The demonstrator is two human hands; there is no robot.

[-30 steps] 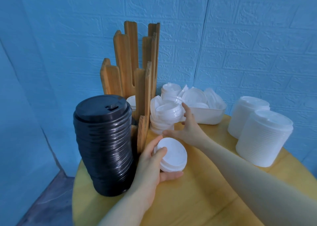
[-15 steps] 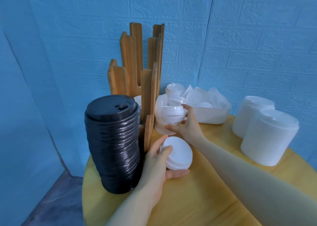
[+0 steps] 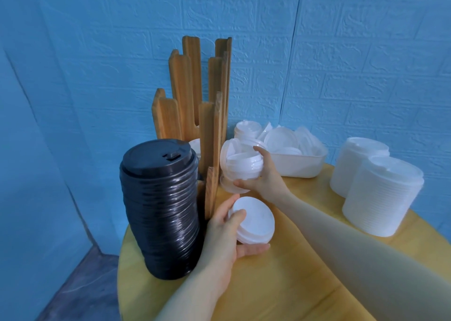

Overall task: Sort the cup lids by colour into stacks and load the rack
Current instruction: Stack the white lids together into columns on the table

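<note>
The left hand point(image 3: 225, 233) curls round a short stack of white lids point(image 3: 253, 219), thumb laid over the top and fingers cupped beneath, holding it just above the table point(image 3: 280, 284) near its left edge. At that left edge stands a tall black stack point(image 3: 159, 211), leaning slightly, its top lid showing a raised sip tab; the left wrist lies just beside its lower part. Behind and to the right of it rises the wooden rack point(image 3: 192, 106), upright slats of stepped heights set toward the back left of the table, with a white lid partly showing between the slats; how many lids sit inside cannot be told. Just right of the rack's front slat, the right hand point(image 3: 264, 176) grips a jumbled clump of white lids point(image 3: 240, 163), thumb beneath and fingers hooked over the top, the clump tilted and touching or nearly touching the slat. Behind that hand, at the back edge, a white tub point(image 3: 300, 167) holds loose white lids lying at all angles. Toward the right edge stand 2 tall white stacks point(image 3: 380, 193), upright and close together, the nearer one overlapping the farther. The right forearm crosses the table from the lower right corner toward the rack.
</note>
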